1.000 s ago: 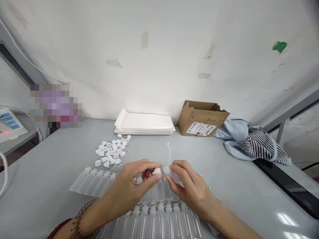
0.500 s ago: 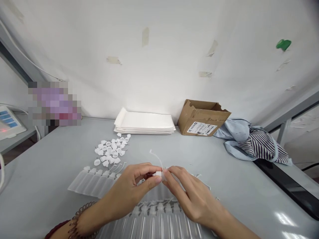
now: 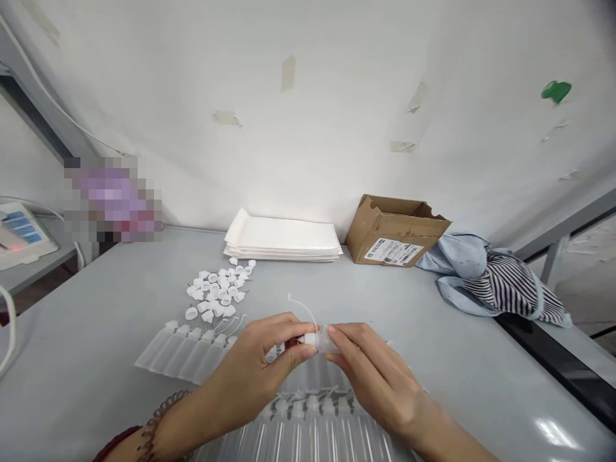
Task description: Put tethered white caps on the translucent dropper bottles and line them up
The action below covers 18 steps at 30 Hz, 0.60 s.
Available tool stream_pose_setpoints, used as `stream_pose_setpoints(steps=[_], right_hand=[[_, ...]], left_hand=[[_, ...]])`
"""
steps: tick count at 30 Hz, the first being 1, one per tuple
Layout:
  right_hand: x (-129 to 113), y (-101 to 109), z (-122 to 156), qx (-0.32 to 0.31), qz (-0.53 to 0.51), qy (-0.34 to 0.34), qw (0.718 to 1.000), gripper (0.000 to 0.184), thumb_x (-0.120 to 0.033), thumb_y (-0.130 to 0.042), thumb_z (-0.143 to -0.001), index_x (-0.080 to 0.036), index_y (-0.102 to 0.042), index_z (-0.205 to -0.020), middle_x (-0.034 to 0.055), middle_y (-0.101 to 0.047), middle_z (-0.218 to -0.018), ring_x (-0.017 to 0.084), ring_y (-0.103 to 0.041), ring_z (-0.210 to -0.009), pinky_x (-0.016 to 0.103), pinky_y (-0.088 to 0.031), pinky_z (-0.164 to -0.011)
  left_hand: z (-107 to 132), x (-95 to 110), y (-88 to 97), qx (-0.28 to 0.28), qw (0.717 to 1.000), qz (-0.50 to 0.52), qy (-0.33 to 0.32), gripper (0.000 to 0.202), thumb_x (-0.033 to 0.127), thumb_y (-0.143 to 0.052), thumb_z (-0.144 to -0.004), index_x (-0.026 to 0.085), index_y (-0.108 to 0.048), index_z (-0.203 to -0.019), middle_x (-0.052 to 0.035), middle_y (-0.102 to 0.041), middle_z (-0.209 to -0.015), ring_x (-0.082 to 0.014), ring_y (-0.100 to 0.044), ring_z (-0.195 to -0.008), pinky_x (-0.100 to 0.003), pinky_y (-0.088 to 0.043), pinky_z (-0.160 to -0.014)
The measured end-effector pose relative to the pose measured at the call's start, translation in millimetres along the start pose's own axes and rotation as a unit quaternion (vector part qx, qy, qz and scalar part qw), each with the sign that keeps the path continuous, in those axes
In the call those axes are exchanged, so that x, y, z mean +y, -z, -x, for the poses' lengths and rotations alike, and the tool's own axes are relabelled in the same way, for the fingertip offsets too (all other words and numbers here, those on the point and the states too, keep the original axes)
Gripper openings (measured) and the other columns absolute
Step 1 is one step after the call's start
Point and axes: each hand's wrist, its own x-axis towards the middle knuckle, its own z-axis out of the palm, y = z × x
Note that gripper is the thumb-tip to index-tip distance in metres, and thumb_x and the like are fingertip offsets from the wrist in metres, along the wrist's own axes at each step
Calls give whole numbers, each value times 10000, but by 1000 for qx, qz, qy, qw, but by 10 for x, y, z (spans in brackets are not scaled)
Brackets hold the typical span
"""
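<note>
My left hand [image 3: 262, 366] pinches a small white cap [image 3: 310, 338] between thumb and forefinger. My right hand [image 3: 373, 372] grips a small translucent plastic bottle [image 3: 332, 342] by its neck, and the cap sits against the bottle's mouth. A thin white curved strip [image 3: 302, 306] arcs up from where the two meet. Both hands hover just above the grey table [image 3: 96, 321], over rows of translucent bottles [image 3: 185, 350] lying side by side. A pile of loose white caps [image 3: 219, 292] lies to the upper left of my hands.
A stack of white padded envelopes [image 3: 283, 237] lies against the back wall. Beside it stands an open cardboard box [image 3: 394, 231]. Bundled blue and striped cloth [image 3: 495, 282] lies at the right. A device with buttons [image 3: 19, 234] sits on a side table at far left.
The cap and bottle have come together between my fingertips. The thin white strip has swung from upright over to the left. My hands stayed in about the same spot.
</note>
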Motion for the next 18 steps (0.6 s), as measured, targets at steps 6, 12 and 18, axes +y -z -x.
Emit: stream_pose_setpoints(steps=[6, 12, 18], right_hand=[[-57, -42, 1, 17, -183, -163, 969, 208, -146, -547, -922, -130, -615, -1119, 93, -700, -918, 158, -677, -789, 236, -577, -672], [-65, -28, -76, -18, -284, -295, 912, 120, -216, -606, -887, -161, -691, -953, 22, -701, -721, 115, -620, -559, 198, -509, -490], [-60, -36, -93, 35, -244, -236, 940, 139, -199, -602, -892, -174, -666, -1013, 49, -720, -813, 139, -670, -671, 208, -549, -575]], left_hand=[[29, -74, 10, 2, 993, -22, -117, 237, 156, -508, -929, 227, -665, -1092, -15, -611, -823, -134, -574, -733, -228, -465, -671], [41, -79, 16, 12, 990, -33, -138, 261, 121, -527, -913, 245, -639, -1113, -15, -636, -906, -132, -599, -811, -218, -482, -728], [30, -24, 83, -8, 999, 5, 43, 274, 367, -615, -856, 242, -641, -1098, -10, -668, -949, -177, -617, -857, -281, -498, -797]])
